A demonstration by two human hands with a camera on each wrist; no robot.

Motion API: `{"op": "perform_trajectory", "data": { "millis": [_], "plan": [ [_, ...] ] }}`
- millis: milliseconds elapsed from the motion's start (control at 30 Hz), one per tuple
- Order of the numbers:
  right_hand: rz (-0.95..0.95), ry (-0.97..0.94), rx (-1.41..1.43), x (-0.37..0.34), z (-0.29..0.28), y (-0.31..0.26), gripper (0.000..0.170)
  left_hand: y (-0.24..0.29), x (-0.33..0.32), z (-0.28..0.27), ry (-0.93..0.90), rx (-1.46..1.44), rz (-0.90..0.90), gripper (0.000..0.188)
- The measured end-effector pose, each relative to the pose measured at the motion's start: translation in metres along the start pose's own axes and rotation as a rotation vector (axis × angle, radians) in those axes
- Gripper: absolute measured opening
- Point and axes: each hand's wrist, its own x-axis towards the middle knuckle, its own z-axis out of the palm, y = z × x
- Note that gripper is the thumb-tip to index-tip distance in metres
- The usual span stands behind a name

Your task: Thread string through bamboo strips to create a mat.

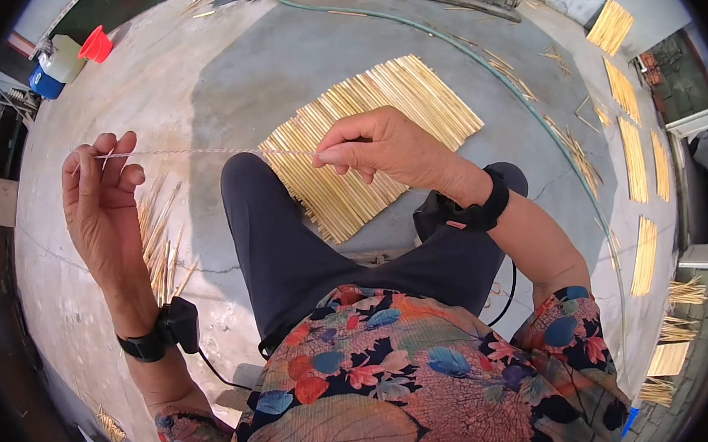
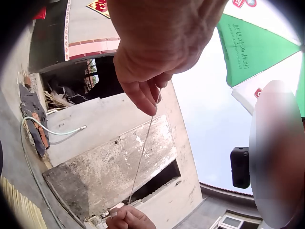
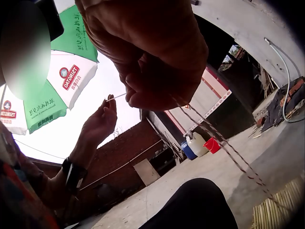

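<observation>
"Above the stalk mat (image 1: 378,131), what's that right hand (image 1: 393,145) doing?"

"Pinching a thin twisted cord (image 1: 210,151), thumb against forefinger. The left hand (image 1: 109,210) has it too, nipped at the fingertips, other fingers raised."

"So neither one is free?"

"Neither. The cord runs nearly straight between them. I'd judge this to be the step of pulling that length tight, to straighten it or get it ready to work."

"And the next move?"

"To my mind, it calls for an even pull and no slip in either pinch, with the strands kept from tangling."

"How are the arms set?"

"The left is out to the side, hand lifted, palm turned inward. The right is bent at the elbow, forearm reaching in past the knee, knuckles up."

"I see red-and-white strands (image 3: 248,176) below the right hand."

"Two, slanting down towards the mat. Whether they're fastened to it, I can't tell."

"Where's the mat lying?"

"On the concrete floor (image 1: 242,54), in front of the sitter and partly between the knees. Loose stalks (image 1: 161,239) lie to the left, a green hose (image 1: 435,33) curves beyond, and the red bucket (image 1: 96,44) stands far left."
</observation>
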Motion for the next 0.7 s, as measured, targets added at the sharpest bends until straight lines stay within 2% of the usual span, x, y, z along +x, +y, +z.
{"op": "perform_trajectory", "data": {
  "millis": [133,200,267,300,367,500,567,600,667,700],
  "plan": [
    [0.005,0.09,-0.111,-0.037,-0.041,-0.001,0.017,0.022,0.036,-0.071,0.081,-0.195,-0.038,0.019],
    [0.042,0.144,-0.176,-0.056,-0.057,-0.003,0.017,0.035,0.056,-0.113,-0.047,-0.364,-0.127,0.017],
    [0.043,0.191,-0.157,-0.075,-0.069,-0.004,0.018,0.043,0.074,-0.145,0.048,-0.388,-0.138,0.013],
    [0.03,0.222,-0.173,-0.083,-0.076,-0.003,0.017,0.044,0.081,-0.166,0.035,-0.398,-0.144,0.013],
    [0.045,0.261,-0.201,-0.099,-0.087,-0.005,0.016,0.05,0.093,-0.211,0.004,-0.345,-0.127,0.01],
    [0.051,0.323,-0.202,-0.119,-0.102,-0.002,0.019,0.057,0.099,-0.302,0.125,-0.189,-0.11,0.008],
    [0.034,0.292,-0.157,-0.122,-0.101,0.0,0.016,0.057,0.092,-0.335,0.178,-0.135,-0.109,0.008],
    [0.033,0.295,-0.156,-0.121,-0.098,0.004,0.016,0.055,0.087,-0.336,0.175,-0.135,-0.109,0.008],
    [0.051,0.245,-0.138,-0.116,-0.089,0.018,0.017,0.053,0.074,-0.328,0.224,-0.045,-0.237,0.01],
    [0.072,0.175,-0.146,-0.114,-0.087,0.028,0.021,0.049,0.066,-0.328,0.245,0.015,-0.205,0.011]
  ]
}}
